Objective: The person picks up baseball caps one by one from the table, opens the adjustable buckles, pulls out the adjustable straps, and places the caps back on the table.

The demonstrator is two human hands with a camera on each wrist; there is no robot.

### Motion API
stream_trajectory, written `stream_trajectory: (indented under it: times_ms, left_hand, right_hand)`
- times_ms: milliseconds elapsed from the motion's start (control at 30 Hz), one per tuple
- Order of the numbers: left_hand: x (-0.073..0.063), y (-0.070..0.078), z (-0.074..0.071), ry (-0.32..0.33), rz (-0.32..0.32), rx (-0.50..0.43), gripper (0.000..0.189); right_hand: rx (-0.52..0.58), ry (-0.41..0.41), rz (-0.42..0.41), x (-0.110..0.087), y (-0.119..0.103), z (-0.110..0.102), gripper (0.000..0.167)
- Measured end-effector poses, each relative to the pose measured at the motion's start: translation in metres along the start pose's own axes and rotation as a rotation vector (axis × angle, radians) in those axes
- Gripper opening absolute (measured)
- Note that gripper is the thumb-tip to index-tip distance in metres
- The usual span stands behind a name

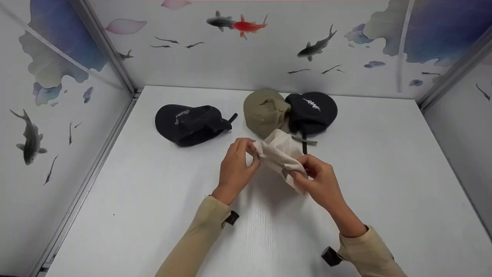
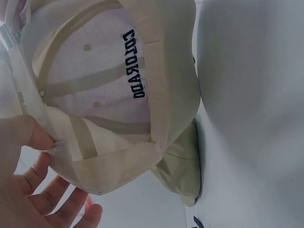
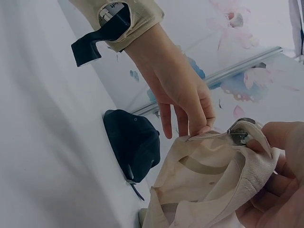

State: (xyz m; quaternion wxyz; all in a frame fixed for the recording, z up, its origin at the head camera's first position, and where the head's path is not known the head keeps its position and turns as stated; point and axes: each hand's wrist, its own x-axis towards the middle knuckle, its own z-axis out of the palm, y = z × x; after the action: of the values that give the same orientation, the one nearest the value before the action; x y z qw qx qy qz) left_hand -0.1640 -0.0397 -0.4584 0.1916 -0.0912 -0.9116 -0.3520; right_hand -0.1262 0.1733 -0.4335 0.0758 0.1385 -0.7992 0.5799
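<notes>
A cream baseball cap [image 1: 282, 148] is held over the middle of the table, its inside turned toward the left wrist camera, where dark "COLORADO" stitching [image 2: 134, 64] shows mirrored. My left hand [image 1: 235, 169] pinches the cap's edge between thumb and forefinger, the other fingers spread loosely below. On the opposite side, my right hand [image 1: 323, 184] grips the cap near its back strap. The right wrist view shows a metal buckle [image 3: 240, 135] beside that hand's fingers. Just behind the cream cap sits an olive cap [image 1: 265, 111], partly overlapped by it in the head view.
A black cap [image 1: 313, 111] with white lettering lies against the olive one, its strap hanging toward me. Farther left rests a dark cap [image 1: 192, 123] with its strap sticking out. Printed panels [image 1: 230, 57] wall the white table [image 1: 134, 215] at back and sides.
</notes>
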Motion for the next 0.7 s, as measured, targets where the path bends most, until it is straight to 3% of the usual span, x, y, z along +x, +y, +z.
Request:
stream_trajectory:
  times_ms: [400,700]
  left_hand:
    - [0.0015,-0.0045,-0.0005,-0.008,0.012,0.036,0.024]
    - [0.0033,-0.0066,-0.0020,0.048,0.062,0.124,0.023]
  right_hand:
    - [0.018,-0.040,-0.019,-0.0007,0.0015,-0.0025,0.018]
    - [0.016,-0.142,-0.054,-0.0014,0.0055,-0.0069,0.012]
